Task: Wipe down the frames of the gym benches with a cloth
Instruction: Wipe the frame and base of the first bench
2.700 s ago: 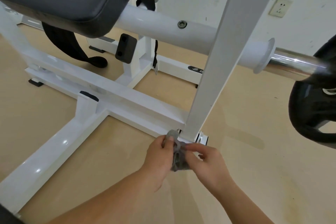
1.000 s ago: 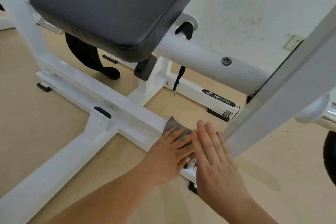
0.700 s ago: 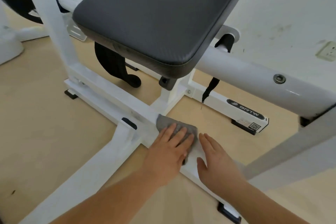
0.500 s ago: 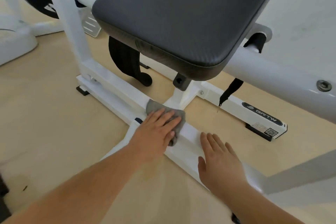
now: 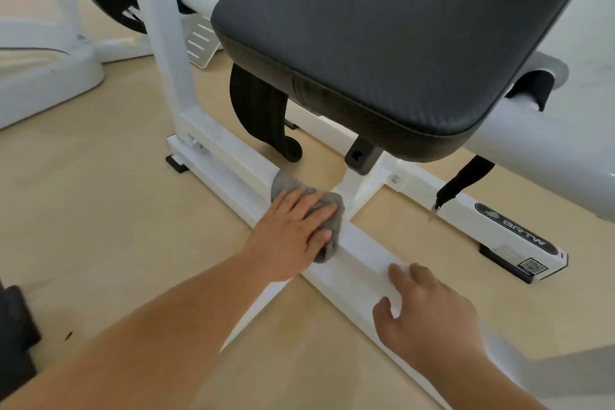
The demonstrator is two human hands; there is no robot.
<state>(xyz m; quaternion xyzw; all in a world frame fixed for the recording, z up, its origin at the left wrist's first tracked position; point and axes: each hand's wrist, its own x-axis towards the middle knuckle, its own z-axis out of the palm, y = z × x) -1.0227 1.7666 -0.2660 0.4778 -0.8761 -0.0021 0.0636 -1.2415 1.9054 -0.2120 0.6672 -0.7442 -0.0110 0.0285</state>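
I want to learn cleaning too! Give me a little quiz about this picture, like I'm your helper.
1. True or false: the left hand presses the cloth on the white bar.
2. The cloth is: A red, B grey, C yellow.
3. Which hand touches the bar with no cloth under it?
Key: 1 true; 2 B; 3 the right hand.
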